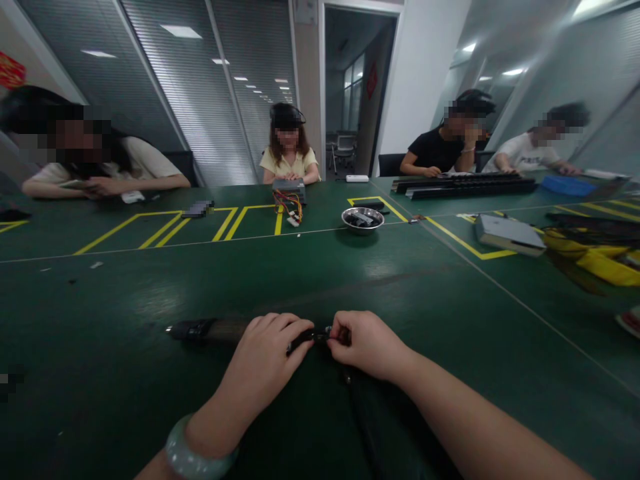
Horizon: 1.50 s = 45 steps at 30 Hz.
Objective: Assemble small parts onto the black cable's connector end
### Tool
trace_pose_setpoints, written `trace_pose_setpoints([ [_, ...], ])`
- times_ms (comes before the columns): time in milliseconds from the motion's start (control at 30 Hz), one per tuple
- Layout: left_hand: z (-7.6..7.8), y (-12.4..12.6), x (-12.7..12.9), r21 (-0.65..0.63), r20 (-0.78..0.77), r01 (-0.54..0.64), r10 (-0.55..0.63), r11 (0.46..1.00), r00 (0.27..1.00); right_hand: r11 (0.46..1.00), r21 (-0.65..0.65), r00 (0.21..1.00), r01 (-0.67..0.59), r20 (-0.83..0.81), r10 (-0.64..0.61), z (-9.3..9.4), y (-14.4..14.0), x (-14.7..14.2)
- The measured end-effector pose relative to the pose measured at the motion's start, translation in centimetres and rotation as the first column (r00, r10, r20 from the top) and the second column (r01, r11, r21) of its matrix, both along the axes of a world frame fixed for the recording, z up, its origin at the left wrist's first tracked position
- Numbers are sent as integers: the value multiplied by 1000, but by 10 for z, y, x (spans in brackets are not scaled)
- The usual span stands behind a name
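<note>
- Long slim black rod-like tool (pixel 200 329) lying flat on the dark green desk (pixel 150 293), close in front.
- Left hand (pixel 267 357) fingers curled shut over its middle; right hand (pixel 367 343) fingers pinched on the small black end piece (pixel 320 335).
- Probably light, stiff, smooth; best held mid-shaft.

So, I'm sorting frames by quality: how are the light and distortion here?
Head view: dim overall; ceiling lights glare softly on the table; wide-angle bending at the edges; the dark tool under the left hand and right hand is murky.
</note>
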<state>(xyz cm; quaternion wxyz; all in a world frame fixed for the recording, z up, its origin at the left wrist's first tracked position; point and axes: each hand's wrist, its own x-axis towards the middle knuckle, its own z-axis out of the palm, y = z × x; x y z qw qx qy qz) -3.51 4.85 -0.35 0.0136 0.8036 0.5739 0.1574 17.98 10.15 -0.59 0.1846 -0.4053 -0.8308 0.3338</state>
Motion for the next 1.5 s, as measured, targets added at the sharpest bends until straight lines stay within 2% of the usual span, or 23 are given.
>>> trace_pose_setpoints([
  [133, 0, 0, 4, 32, 22, -24, 23, 999, 999, 995, 92, 995, 31, 88, -39, 1, -3, -3],
  [300, -2, 1, 11, 70, 53, 6, -10, 998, 999, 994, 96, 993, 46, 102, -56, -2, -2, -6],
  [567, -3, 4, 18, 67, 56, -38, 34, 997, 998, 983, 183, 991, 19, 129, -43, -4, 4, -7],
  [1167, 7, -10, 15, 84, -16, 27, -26, 996, 1000, 975, 211, 992, -70, 117, 46, 3, 1, -6],
  [1500, -6, 2, 5, 81, 58, -14, 9, 997, 998, 988, 156, 993, 15, 111, -33, -1, 3, -7],
])
